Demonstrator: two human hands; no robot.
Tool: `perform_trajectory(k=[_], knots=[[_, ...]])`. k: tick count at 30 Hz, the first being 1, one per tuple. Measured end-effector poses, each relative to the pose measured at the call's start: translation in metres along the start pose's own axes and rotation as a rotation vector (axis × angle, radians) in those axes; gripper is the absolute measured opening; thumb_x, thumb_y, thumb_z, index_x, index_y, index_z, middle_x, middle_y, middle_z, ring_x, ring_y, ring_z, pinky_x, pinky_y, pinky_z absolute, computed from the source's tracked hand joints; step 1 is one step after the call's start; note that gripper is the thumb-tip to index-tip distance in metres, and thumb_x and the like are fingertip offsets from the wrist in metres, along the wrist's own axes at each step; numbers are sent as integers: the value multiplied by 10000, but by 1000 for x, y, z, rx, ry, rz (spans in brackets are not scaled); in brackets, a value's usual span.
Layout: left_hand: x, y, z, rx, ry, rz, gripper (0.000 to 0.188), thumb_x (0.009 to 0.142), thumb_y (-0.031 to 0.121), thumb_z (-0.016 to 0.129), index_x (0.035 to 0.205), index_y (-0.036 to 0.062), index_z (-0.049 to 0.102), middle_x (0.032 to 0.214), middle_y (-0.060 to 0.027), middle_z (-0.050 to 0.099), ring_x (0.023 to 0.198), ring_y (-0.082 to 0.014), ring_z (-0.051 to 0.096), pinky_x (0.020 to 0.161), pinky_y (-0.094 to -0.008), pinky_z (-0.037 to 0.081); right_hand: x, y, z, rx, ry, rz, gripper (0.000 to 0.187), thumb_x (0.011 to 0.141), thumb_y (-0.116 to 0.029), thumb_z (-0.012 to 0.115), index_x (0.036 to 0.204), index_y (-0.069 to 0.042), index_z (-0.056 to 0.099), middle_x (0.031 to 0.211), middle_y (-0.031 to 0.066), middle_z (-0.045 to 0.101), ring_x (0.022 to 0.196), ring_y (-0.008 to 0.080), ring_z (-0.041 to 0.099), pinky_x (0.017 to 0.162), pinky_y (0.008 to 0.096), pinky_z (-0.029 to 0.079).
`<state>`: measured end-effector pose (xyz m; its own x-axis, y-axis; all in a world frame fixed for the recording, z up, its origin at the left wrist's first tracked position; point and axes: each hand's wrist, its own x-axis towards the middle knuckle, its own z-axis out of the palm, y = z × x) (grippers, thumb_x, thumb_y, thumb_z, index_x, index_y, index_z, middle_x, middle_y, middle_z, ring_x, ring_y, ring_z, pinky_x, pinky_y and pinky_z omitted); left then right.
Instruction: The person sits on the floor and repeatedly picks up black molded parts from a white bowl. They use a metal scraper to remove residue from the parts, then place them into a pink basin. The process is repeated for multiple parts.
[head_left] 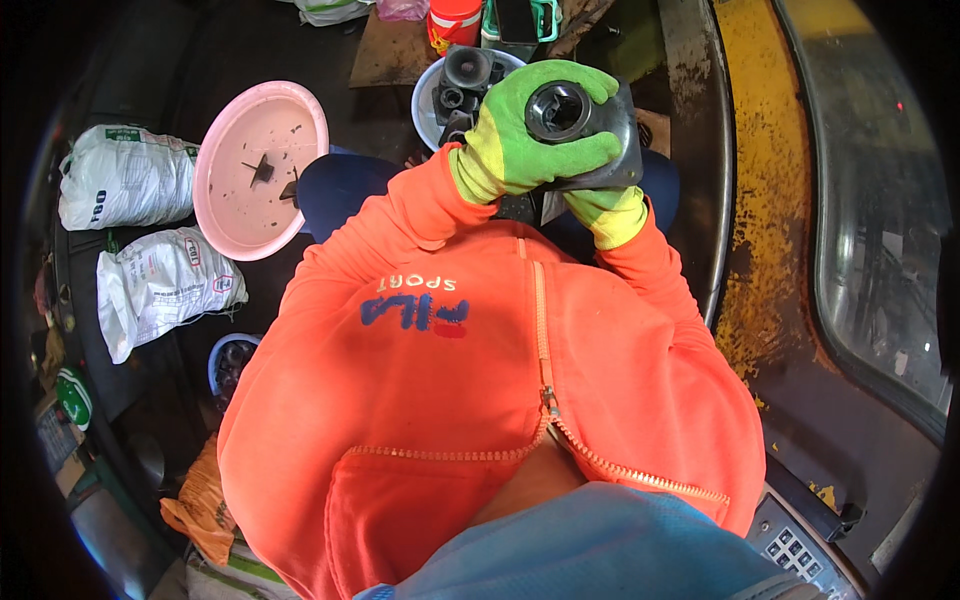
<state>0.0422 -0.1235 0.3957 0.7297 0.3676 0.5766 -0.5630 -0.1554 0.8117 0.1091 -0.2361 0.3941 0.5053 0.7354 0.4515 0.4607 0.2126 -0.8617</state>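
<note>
A black moulded plastic part [621,128] with a round, collared opening is held up in front of me, above my knees. My left hand [535,130], in a green and yellow glove, is closed around it, thumb and fingers curled on either side of the collar. My right hand [611,213], gloved the same way, is against the part's lower side. The part hides its fingers. Just beyond my left hand stands a pale blue basin [421,103], holding several similar black parts [467,68].
A pink basin [235,212] with dark scraps is at my left, beside white sacks [125,180]. A red bucket [456,20] and green basket [549,18] stand at the far side. A worn yellow machine panel [765,210] rises close on the right, near a keypad [792,552].
</note>
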Motion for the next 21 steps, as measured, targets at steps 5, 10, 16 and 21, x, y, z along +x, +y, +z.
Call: perform_trajectory(k=[5, 10, 16, 21], knots=[[2, -1, -22, 32, -320, -184, 401, 699, 80, 801, 1066, 8, 654, 1129, -125, 674, 1057, -227, 634, 932, -346, 497, -17, 16, -7, 51, -145, -41, 411, 837, -118, 698, 1219, -26, 578, 1102, 79, 641, 990, 193, 619, 823, 316, 515], [7, -10, -24, -100, -192, -338, 373, 734, 107, 745, 1078, -1, 647, 1195, -128, 651, 1075, -213, 623, 944, -350, 485, -29, 30, -37, 454, -202, 781, 277, 954, -275, 608, 1096, -38, 619, 947, 36, 597, 779, 79, 559, 614, 225, 431], [6, -4, -23, -66, -646, -237, 399, 674, 116, 753, 1064, 71, 681, 1224, -117, 631, 1124, -187, 578, 1002, -339, 430, -50, 20, -49, 351, 416, 230, 206, 955, -136, 596, 1122, -22, 641, 1075, 17, 618, 1003, 141, 576, 833, 320, 504], [-17, -14, 26, -425, -868, -695, 538, 662, 142, 727, 1176, 15, 633, 1147, -84, 645, 1060, -177, 586, 956, -318, 446, -57, -24, -75, -890, 137, -468, 242, 774, -102, 721, 994, -30, 650, 1082, 133, 628, 1075, 361, 593, 902, 381, 503]])
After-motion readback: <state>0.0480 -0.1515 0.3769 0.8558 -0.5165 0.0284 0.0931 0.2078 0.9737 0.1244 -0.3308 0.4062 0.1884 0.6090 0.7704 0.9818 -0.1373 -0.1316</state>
